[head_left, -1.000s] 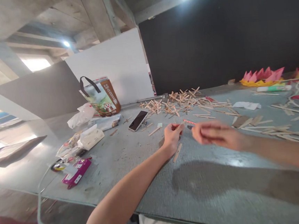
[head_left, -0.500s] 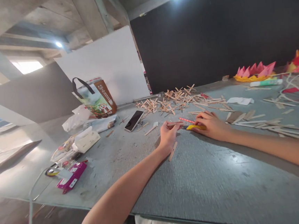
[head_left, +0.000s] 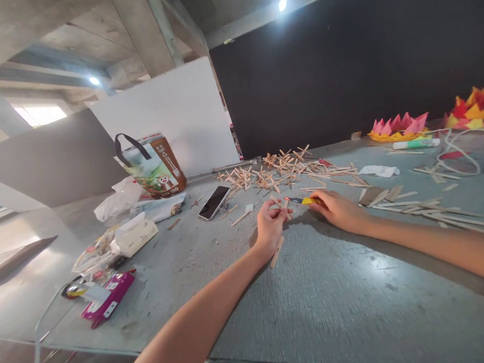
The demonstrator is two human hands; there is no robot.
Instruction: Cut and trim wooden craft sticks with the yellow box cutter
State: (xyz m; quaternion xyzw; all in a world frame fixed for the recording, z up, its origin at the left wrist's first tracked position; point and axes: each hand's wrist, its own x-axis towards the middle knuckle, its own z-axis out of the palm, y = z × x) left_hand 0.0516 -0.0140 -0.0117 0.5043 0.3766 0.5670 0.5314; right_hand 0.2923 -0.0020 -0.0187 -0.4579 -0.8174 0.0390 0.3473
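My left hand (head_left: 270,224) is closed on small wooden craft sticks (head_left: 285,207), which look crossed between the fingertips. My right hand (head_left: 333,210) grips a yellow utility knife (head_left: 310,201). Its dark blade end points left and reaches the sticks in my left hand. A small red spot shows at the blade tip; what it is I cannot make out. Below my left wrist, a loose craft stick (head_left: 277,253) lies on the table. Beyond both hands spreads a pile of crossed craft sticks (head_left: 285,163).
Left of the pile lies a phone (head_left: 214,202). A carry bag (head_left: 151,167), a tissue pack (head_left: 134,236) and a magenta packet (head_left: 109,299) stand farther left. Long flat sticks (head_left: 431,208), a glue tube (head_left: 415,144) and pink paper petals (head_left: 400,125) lie right.
The knife's blade end now meets the sticks at my left fingertips. My right fingers have drawn back along its handle. The red-and-white strip beside them no longer shows there.
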